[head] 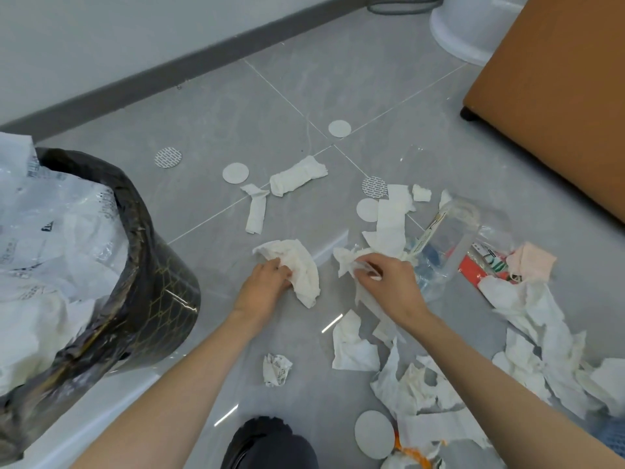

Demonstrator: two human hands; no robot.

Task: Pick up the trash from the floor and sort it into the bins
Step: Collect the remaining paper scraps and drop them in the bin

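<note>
Dark knee (270,445) bottom centre. Left hand (267,282) grips crumpled tissue (301,262), right hand (389,279) pinches tissue scrap (346,262), both mid-frame on floor (270,96). Pick-up step; nxt, I'd say, lift both to black-bagged bin (162,275), frame left.

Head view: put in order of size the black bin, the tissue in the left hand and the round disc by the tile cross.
1. black bin
2. tissue in the left hand
3. round disc, farther off, so maybe shrunk by distance
</note>
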